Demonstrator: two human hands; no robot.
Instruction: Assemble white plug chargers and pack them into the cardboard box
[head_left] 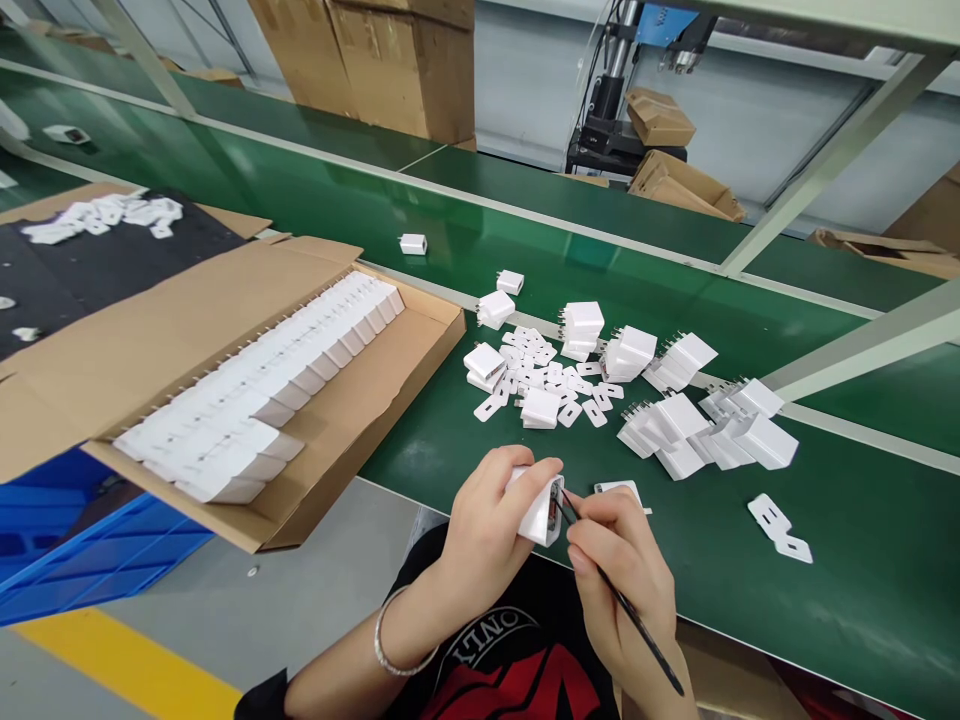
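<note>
My left hand [480,535] grips a white charger housing [534,518], its open end turned to the right with inner parts showing. Black tweezers [636,622] are pinched in my right hand [626,570], their tips at that open end. Just beyond my right hand, a white flat piece [622,490] lies on the green bench, partly hidden. Past both hands is a heap of small white end plates [534,370]. White chargers with metal pins, such as one stack [679,420], stand around the heap.
To the left, a cardboard box [352,415] holds rows of white chargers [247,400] above a blue crate [97,560]. Two loose end plates [771,518] lie at the right. A lone charger [413,244] sits farther back. A slanted metal post [870,340] rises at the right.
</note>
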